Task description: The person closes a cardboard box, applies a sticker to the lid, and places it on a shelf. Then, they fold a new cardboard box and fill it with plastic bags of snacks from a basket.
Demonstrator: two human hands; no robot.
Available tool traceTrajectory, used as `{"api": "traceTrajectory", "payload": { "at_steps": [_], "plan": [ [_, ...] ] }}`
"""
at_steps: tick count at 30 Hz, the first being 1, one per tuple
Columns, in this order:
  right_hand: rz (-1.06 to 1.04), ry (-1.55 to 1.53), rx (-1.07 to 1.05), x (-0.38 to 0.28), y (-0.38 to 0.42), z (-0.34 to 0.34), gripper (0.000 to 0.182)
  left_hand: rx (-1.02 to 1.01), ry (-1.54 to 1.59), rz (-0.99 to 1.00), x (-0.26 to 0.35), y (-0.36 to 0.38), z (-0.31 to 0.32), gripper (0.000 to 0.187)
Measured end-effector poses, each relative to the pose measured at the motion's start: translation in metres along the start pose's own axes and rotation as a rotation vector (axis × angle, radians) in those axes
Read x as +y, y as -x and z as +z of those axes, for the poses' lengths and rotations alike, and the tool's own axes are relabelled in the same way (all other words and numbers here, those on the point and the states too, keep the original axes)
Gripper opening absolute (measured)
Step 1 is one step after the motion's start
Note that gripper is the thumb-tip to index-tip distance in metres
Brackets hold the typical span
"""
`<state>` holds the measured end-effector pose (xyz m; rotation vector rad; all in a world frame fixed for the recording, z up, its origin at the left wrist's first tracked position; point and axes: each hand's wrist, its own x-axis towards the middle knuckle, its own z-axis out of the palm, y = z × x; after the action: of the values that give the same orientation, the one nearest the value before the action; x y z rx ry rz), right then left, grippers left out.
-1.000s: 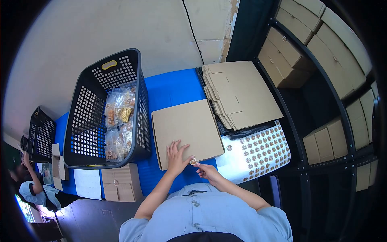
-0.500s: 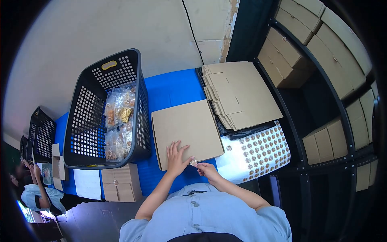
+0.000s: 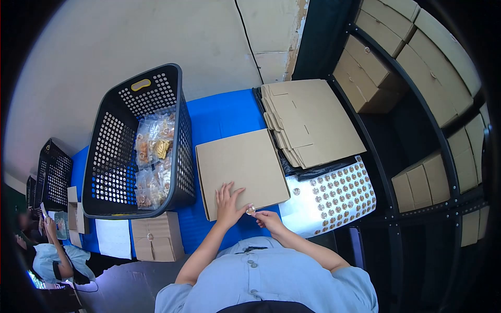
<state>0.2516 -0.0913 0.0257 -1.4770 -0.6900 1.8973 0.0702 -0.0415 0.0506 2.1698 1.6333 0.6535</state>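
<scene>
A closed brown cardboard box (image 3: 245, 167) lies on the blue-covered table in front of me. My left hand (image 3: 227, 206) rests on its lid with fingers spread, its thumb close to the near edge. At that edge, by the thumb, is a small round sticker (image 3: 251, 209), shiny with a gold-brown print. My right hand (image 3: 269, 221) pinches at the sticker's right side with thumb and forefinger; the exact contact is too small to make out. Right of the box lies a sheet of round stickers (image 3: 342, 195), with several rows on its backing.
A dark perforated basket (image 3: 185, 156) at left holds bagged goods (image 3: 156, 151). Flattened cardboard boxes (image 3: 313, 122) are stacked behind the sheet. A smaller closed box (image 3: 156, 237) stands front left. Shelves (image 3: 412, 120) with boxes rise at right. Another person (image 3: 62, 261) works far left.
My hands and the box stay almost in place, with the sticker shifted very slightly at the edge. The other person at far left has moved a little to the right.
</scene>
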Motion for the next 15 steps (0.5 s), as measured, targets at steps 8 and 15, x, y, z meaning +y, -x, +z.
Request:
{"api": "traceTrajectory", "payload": {
  "at_steps": [8, 15],
  "plan": [
    [-0.039, 0.035, 0.019, -0.004, 0.003, 0.003, 0.019, 0.013, 0.008, -0.005, 0.002, 0.001, -0.001, 0.062],
    [-0.109, 0.054, 0.052, 0.003, -0.007, 0.002, 0.017, -0.005, 0.009, -0.001, 0.000, 0.001, 0.000, 0.062]
  ]
}}
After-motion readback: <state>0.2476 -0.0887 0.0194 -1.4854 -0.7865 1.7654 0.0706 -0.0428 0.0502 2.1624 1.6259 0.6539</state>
